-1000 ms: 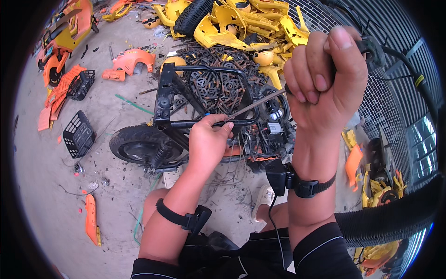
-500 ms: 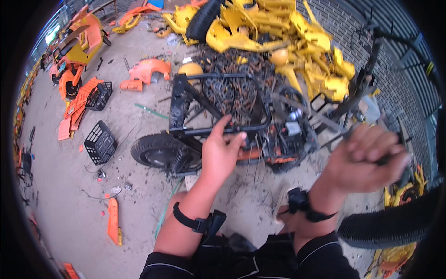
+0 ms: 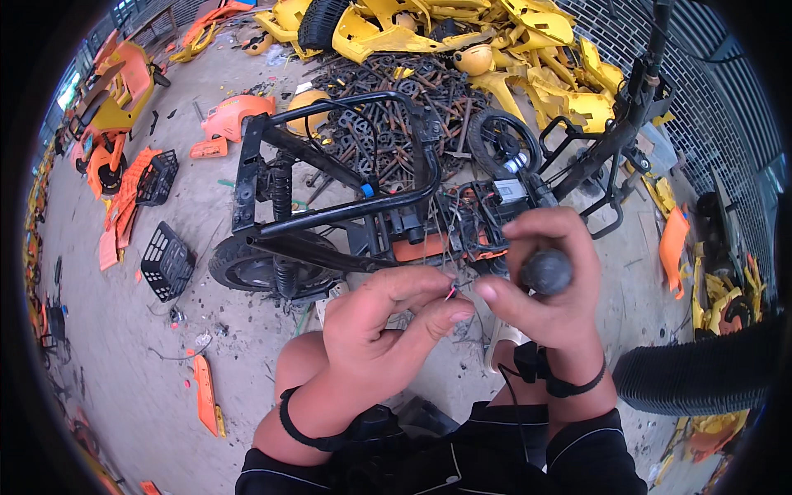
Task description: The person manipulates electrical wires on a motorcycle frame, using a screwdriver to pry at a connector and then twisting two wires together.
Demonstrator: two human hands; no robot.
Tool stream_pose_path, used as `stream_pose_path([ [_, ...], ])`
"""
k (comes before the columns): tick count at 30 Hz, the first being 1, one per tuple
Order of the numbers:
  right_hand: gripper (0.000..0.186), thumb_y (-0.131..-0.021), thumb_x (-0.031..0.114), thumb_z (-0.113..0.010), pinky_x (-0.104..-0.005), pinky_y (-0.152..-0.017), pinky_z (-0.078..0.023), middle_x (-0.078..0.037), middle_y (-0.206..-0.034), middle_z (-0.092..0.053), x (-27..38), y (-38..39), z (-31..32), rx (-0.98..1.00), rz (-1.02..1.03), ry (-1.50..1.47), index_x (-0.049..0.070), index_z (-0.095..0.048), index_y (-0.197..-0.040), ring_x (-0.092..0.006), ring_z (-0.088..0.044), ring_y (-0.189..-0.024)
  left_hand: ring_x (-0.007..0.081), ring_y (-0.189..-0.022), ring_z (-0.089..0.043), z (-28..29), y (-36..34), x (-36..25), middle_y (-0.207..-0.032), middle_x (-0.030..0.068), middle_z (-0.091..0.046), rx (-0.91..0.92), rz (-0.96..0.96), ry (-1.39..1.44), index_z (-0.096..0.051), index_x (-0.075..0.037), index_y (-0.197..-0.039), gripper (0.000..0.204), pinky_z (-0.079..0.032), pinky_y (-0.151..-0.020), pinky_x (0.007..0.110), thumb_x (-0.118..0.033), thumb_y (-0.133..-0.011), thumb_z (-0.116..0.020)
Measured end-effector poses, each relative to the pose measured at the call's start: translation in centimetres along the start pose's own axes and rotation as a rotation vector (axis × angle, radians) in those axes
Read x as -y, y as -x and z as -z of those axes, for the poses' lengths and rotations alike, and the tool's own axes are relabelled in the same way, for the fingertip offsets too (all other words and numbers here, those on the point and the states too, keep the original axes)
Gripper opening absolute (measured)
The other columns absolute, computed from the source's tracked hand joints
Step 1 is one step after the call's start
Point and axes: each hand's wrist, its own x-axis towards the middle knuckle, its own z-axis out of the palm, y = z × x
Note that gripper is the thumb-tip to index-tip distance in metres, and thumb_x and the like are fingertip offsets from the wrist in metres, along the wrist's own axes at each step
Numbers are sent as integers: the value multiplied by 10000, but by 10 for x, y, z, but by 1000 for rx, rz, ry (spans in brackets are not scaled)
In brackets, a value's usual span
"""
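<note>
Left hand [image 3: 375,330]: thumb and forefinger pinching a thin wire [image 3: 451,292], pinkish bit showing at the fingertips. Right hand [image 3: 569,312] just beside it, fingers curled round a dark, round-ended handle [image 3: 547,272], thumb tip near the wire. Stripped black vehicle frame [image 3: 330,216] just beyond both hands, rear wheel [image 3: 233,268] out past the left one. Heap of rusty metal parts [image 3: 396,87] farther off, ahead. Black basket [image 3: 169,260] well left of the left hand; ribbed hose [image 3: 689,379] right of the right.

Black frame [image 3: 330,216], dark-grey handle [image 3: 547,272], yellow panels [image 3: 582,111]
</note>
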Motion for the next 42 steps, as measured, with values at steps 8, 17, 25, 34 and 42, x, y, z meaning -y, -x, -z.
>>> stream_pose_path([
  [8, 189, -768, 9, -775, -312, -728, -549, -90, -871, -699, 11, -9, 5, 213, 103, -110, 27, -700, -940, -215, -690, -787, 157, -759, -723, -7, -4, -7, -888, 120, -736, 12, -73, -144, -670, 29, -998, 199, -571, -664, 266, -39, -848, -783],
  [17, 191, -746, 21, -792, -318, -746, -557, -89, -863, -706, 14, -6, 7, 249, 26, -79, 34, -696, -910, -223, -704, -797, 192, -703, -724, -4, -7, -12, -864, 116, -745, 41, -187, -399, -684, 2, -980, 204, -564, -631, 275, -67, -827, -801],
  [25, 174, -748, 11, -778, -322, -777, -557, -79, -804, -704, 16, -2, 0, 189, -23, -61, 36, -692, -897, -205, -702, -746, 210, -676, -718, -3, -11, -11, -843, 108, -738, 65, -305, -512, -667, -3, -962, 174, -554, -603, 292, -48, -838, -779],
  [34, 160, -749, -4, -771, -357, -855, -533, -87, -824, -697, 14, 6, -18, 70, -136, -227, 29, -665, -863, -212, -682, -777, 99, -710, -643, -9, -3, -9, -816, 82, -687, 50, -5, -133, -602, 43, -1033, 91, -537, -642, 238, -30, -980, -615],
  [42, 164, -745, -17, -765, -362, -864, -523, -92, -817, -687, 14, 7, -22, 49, -176, -247, 25, -662, -866, -213, -665, -752, 86, -678, -609, -6, -6, -19, -789, 62, -648, 100, 146, -74, -568, 24, -1021, 110, -504, -612, 219, -83, -1028, -542],
])
